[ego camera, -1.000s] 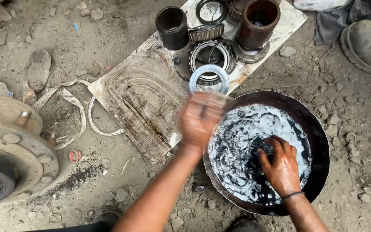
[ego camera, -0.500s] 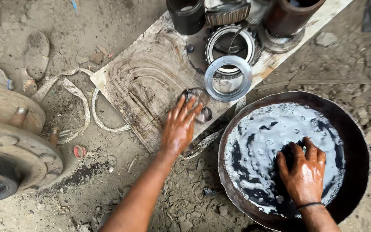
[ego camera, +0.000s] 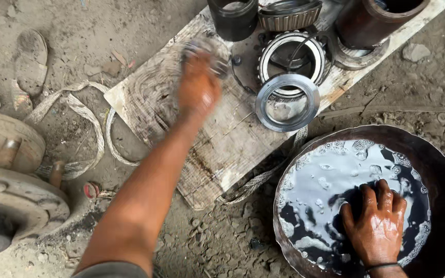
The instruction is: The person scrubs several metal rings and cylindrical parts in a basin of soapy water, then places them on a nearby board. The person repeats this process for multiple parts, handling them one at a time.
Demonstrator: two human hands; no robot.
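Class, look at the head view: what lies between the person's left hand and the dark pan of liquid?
In the head view, a flat metal ring lies on the wooden board between the left hand and the pan.

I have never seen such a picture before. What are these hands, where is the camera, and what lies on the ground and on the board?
The picture comes from a camera on the person's head, looking down at their own two bare hands. The left hand is blurred over a wooden board on the dirt ground; whether it holds something I cannot tell. On the board lie a flat metal ring, a round bearing and dark metal sleeves. The right hand is spread with its fingers in dark, foamy liquid inside a round metal pan. At the left edge is part of a wheel hub.
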